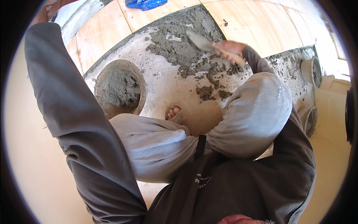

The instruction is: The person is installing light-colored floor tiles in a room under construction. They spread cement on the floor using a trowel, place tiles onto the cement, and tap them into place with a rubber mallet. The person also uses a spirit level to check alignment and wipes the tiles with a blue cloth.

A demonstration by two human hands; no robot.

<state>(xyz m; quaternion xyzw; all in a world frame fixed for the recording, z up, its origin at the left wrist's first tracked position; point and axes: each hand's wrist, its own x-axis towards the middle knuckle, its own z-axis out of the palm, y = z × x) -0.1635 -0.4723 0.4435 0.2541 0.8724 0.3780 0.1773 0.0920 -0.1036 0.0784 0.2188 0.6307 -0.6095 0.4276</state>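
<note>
My right hand point(232, 50) is closed round the pale handle of a trowel point(200, 41). The trowel's grey blade points left, over a spread of wet grey mortar point(177, 46) on the rough floor. My left arm reaches up along the left side, and my left hand point(46, 14) shows only in part at the upper left rim. Its fingers are mostly cut off by the picture's edge, so what it touches is hidden. A round bucket point(142, 91) holding grey mortar stands in front of my left knee.
Wood-look tiles point(102, 28) border the mortar at the far side, with more tiles point(257, 26) at the far right. A blue crumpled plastic bag point(145, 3) lies at the top. Two more buckets stand at right, one upper point(306, 71), one lower point(309, 121). Mortar clumps point(205, 92) lie near my foot.
</note>
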